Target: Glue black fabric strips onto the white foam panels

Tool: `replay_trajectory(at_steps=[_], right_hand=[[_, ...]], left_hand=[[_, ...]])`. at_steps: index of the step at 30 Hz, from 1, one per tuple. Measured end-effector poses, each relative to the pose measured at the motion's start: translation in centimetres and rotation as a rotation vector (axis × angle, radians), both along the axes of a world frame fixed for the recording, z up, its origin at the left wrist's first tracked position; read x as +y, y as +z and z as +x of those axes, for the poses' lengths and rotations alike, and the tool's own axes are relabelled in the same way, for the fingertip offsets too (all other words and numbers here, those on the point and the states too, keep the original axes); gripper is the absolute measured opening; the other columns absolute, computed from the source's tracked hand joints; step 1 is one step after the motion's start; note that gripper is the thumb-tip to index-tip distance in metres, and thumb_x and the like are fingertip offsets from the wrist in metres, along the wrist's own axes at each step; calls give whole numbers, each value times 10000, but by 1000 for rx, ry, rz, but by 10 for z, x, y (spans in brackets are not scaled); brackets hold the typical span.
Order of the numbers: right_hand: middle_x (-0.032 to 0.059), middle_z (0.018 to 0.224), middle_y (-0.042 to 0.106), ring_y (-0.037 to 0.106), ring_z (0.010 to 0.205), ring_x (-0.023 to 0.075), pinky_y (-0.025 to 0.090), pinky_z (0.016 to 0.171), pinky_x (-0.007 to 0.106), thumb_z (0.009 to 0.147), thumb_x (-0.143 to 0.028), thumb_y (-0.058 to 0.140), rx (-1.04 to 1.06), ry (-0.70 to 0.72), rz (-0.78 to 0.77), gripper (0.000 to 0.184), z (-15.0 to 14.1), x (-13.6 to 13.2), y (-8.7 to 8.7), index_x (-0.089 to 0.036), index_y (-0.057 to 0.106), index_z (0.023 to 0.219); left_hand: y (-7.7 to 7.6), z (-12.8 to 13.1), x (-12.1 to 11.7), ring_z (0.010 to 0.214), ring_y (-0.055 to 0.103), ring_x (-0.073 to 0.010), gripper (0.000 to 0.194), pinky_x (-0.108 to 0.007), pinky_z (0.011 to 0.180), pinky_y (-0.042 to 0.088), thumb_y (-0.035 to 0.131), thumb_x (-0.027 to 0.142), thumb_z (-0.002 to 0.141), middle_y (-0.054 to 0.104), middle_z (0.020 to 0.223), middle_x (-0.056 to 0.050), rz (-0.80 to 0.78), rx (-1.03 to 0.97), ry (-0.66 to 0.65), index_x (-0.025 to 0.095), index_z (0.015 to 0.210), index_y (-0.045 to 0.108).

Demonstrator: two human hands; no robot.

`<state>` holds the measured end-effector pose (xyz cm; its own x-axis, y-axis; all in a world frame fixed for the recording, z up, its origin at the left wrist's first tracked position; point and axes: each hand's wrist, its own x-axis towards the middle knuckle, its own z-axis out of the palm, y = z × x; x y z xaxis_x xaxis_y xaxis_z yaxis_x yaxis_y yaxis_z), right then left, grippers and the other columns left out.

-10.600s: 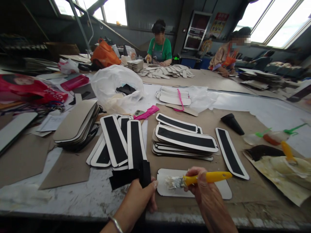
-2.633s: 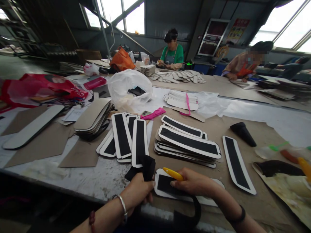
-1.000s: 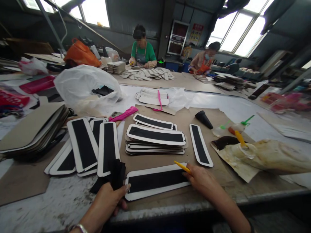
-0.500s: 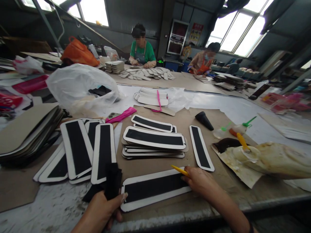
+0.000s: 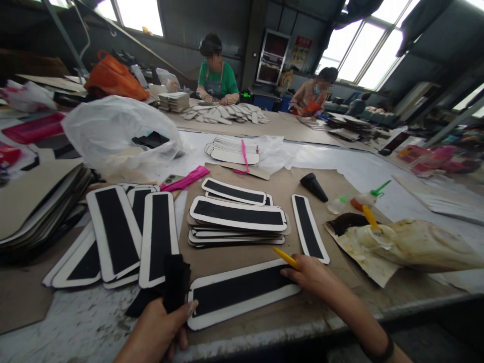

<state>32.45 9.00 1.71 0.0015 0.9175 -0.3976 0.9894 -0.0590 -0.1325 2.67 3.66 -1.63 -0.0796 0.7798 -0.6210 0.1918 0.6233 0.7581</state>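
A curved white panel with a black strip on its face [image 5: 242,292] lies across the table's front edge. My left hand [image 5: 161,322] is closed around a bunch of black strips [image 5: 177,280], and its thumb rests on the panel's left end. Near the panel's right end, my right hand [image 5: 312,275] grips a yellow pointed tool [image 5: 286,258], tip up and leftward, while its fingers touch the black strip. Just behind stands a stack of similar panels [image 5: 238,214]. One more panel [image 5: 310,229] lies singly to the right, and several overlap in a pile [image 5: 115,234] on the left.
At right, a glue-stained container [image 5: 423,247] has a yellow handle in it, near small green-tipped bottles [image 5: 372,196] and a black cone [image 5: 313,186]. A clear plastic bag [image 5: 121,133] and stacked boards [image 5: 38,201] are at left. Two people work across the table.
My right hand has shifted slightly right along the panel, its fingers now lower on the black strip. My left hand stays at the left end. The view has turned slightly.
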Motion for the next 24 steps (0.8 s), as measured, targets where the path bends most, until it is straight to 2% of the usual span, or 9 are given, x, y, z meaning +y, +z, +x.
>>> replay_trajectory(at_steps=[7,14,20,24], right_hand=[[73,750,657,620,737,209,397,627,273,865,-346,344,86,-123,113,281,14,-14,5,-179,561,798],[27,687,601,582,707,205,399,622,274,800,-396,429,233,-198,118,235,11,-18,-8,-195,523,723],[-50,537,447,454,492,121,356,456,227,742,-455,469,441,-251,57,264,8,-28,1,-214,417,647],[-84,472,370,359,395,75,291,386,205,725,-497,480,637,-360,-37,306,1,-41,6,-211,403,648]], left_hand=[[-2,2,-1,224,329,-92,394,-218,341,182,611,548,526,492,271,-25,19,-30,38,186,460,472],[2,1,-1,229,342,-91,382,-211,349,192,603,536,532,484,271,-10,12,-58,43,185,456,471],[8,-2,-2,265,385,-115,418,-231,365,229,610,585,527,536,315,-36,34,-89,45,190,498,476],[9,-5,-3,287,395,-124,420,-236,379,245,619,588,531,555,333,-36,6,-113,54,187,557,497]])
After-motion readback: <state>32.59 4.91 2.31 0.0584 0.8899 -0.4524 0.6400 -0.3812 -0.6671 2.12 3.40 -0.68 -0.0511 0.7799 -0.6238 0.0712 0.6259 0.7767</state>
